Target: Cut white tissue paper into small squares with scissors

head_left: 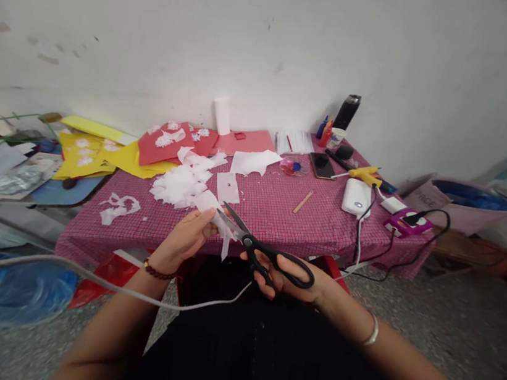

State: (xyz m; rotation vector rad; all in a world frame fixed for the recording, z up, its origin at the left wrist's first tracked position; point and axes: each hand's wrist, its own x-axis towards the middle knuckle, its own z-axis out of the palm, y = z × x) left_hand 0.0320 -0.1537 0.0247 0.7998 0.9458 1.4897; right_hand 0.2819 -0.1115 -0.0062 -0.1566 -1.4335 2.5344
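My left hand (189, 234) pinches a piece of white tissue paper (207, 202) above the table's front edge. A cut strip of it hangs down below the fingers. In my right hand (284, 275) is a pair of black-handled scissors (249, 240), fingers in the handle loops. The blades are parted and point up-left, meeting the tissue paper beside my left fingers. Just behind lies a heap of cut white tissue pieces (179, 185). A small white sheet (228, 187) and a larger torn one (254, 162) rest near it.
Red paper (166, 144) and yellow sheets (85, 155) lie at the left. On the right are a phone (322, 165), a yellow glue gun (366, 175), a white box (356, 197) and a purple power strip (405, 223). A white cable (128, 290) crosses before my left forearm.
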